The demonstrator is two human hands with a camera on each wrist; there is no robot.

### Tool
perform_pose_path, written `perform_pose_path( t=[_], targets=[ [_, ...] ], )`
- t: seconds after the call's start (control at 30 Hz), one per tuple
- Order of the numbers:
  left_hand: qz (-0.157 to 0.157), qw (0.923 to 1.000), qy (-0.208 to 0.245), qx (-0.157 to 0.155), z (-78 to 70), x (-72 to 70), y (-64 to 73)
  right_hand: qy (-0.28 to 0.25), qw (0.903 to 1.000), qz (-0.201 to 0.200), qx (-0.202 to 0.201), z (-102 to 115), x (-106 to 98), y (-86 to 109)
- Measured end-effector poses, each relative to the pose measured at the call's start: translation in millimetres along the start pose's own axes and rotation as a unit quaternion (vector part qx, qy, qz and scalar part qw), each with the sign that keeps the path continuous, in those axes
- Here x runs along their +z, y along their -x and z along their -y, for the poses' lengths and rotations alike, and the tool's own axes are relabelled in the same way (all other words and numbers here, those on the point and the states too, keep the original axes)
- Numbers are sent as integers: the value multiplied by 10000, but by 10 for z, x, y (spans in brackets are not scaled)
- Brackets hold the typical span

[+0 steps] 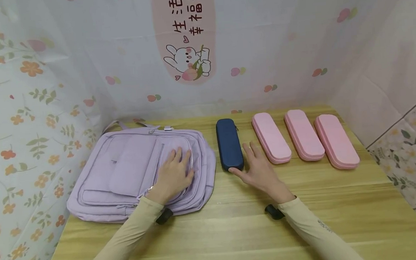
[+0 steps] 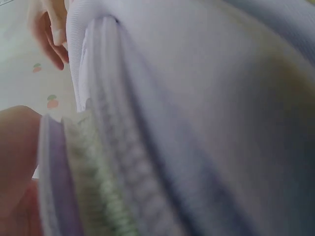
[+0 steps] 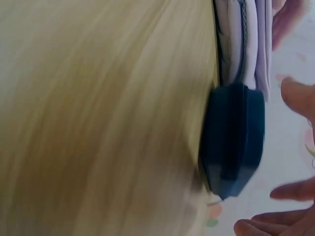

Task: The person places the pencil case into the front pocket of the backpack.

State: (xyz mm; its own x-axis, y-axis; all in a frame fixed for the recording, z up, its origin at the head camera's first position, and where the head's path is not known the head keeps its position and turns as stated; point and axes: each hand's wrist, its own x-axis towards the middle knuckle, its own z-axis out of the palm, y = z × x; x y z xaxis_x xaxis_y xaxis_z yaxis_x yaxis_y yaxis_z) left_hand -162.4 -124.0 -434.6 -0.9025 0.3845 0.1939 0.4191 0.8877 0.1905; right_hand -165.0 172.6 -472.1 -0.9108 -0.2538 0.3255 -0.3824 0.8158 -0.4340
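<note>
A lilac backpack [image 1: 131,162] lies flat on the left of the wooden table. My left hand [image 1: 175,171] rests on its front pocket with the fingers spread; in the left wrist view a zipper [image 2: 123,128] runs close beside that hand. Right of the bag lies a navy blue zippered case [image 1: 229,144]. My right hand [image 1: 258,172] hovers at the near right end of this case, thumb and fingers apart. The right wrist view shows the navy case [image 3: 234,140] end-on, with a gap to the fingers [image 3: 295,191].
Three pink cases stand in a row to the right: one pink case [image 1: 272,138] nearest the navy one, another pink case [image 1: 304,135] in the middle, and a third pink case [image 1: 336,141] at the far right. A printed curtain [image 1: 259,35] hangs behind the table [image 1: 228,232].
</note>
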Motion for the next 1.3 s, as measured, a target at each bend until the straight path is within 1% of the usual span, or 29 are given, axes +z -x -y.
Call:
perform_pose_path(
  t=[0.17, 0.27, 0.47, 0.67, 0.87, 0.97, 1.07, 1.17, 1.3],
  targets=[
    [-323, 9993, 179, 73, -2, 20, 12, -155, 9987, -192, 456, 89, 133, -46],
    [-367, 9990, 236, 29, 0, 39, 14, -219, 9974, -245, 638, 132, 202, -66],
    [-302, 9989, 343, -79, -5, 43, 14, -234, 9962, -422, 729, 196, 304, -129],
    [-455, 9983, 360, -2, -3, 78, 10, -195, 9936, -359, 1055, 255, 320, -151],
    [-616, 9964, 575, -30, 1, 84, 5, -236, 9938, -386, 1019, 245, 323, -162],
    [-697, 9953, 665, -32, 6, 90, 4, -287, 9929, -347, 1096, 228, 316, -165],
    [-852, 9933, 775, 20, 5, 91, 2, -313, 9912, -298, 1255, 202, 309, -168],
    [-1115, 9897, 891, 124, 8, 85, 0, -391, 9892, -241, 1390, 188, 294, -166],
    [-1430, 9843, 999, 281, 20, 71, -2, -547, 9875, -182, 1468, 179, 268, -148]
  ],
)
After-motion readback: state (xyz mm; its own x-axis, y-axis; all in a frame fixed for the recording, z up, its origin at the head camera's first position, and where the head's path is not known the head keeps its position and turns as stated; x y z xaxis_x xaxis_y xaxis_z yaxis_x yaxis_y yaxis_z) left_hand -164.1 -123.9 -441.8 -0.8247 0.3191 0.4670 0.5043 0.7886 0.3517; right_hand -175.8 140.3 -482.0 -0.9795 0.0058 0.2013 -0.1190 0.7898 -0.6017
